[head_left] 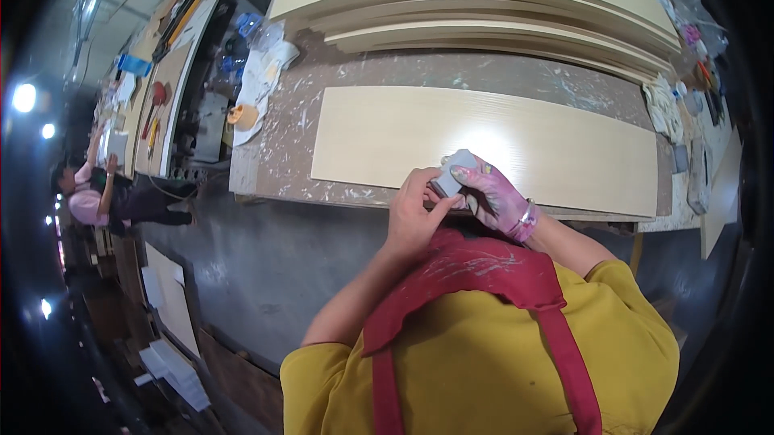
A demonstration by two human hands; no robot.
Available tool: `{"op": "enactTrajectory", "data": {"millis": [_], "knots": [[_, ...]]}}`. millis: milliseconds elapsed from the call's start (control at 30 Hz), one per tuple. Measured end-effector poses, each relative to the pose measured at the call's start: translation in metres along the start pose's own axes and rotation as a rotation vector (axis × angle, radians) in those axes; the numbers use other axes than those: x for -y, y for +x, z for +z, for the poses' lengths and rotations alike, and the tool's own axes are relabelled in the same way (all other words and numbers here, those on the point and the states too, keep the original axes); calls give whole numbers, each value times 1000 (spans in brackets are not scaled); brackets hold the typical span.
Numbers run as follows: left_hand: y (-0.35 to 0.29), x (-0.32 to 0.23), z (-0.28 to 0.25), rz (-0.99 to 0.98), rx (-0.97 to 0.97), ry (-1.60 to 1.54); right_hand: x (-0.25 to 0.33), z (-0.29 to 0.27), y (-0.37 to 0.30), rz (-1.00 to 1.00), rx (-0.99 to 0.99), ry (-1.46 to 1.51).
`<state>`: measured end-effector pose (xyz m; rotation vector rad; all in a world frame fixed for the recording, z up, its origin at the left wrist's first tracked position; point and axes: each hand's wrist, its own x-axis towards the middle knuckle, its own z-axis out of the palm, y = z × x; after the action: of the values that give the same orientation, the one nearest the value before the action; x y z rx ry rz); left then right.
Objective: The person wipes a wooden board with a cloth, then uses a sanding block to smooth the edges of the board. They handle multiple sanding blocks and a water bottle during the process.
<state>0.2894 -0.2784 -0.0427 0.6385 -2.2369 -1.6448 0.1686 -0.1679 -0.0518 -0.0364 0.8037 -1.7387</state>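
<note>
In the head view, a small grey block (456, 170) is held above the near edge of a pale panel (387, 133), which lies flat on the bench (282, 133). Both hands are closed around this block: the bare left hand (414, 201) pinches it from the left side with thumb and fingers, and the right hand (501, 197), in a stained pink glove, grips it from the right with the thumb upon its face. Whether the block touches the panel, I cannot tell.

I judge the block to be light and rather firm, perhaps a little spongy, and not fragile; it should be taken by its two long sides, leaving the flat face free. The panel seems stiff and smooth, maybe slippery, with a surface easily scratched, so I would hold it by opposite edges.
</note>
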Motion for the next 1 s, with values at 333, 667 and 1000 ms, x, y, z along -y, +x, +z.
{"op": "enactTrajectory", "data": {"millis": [333,667,1000], "knots": [[5,44,-241,160,-635,229,-9,48,97,231,247,217],[50,79,-395,114,-594,79,-59,143,169,-407,116,-876],[96,105,-430,154,-432,249,-63,182,212,-306,69,-1078]]}}
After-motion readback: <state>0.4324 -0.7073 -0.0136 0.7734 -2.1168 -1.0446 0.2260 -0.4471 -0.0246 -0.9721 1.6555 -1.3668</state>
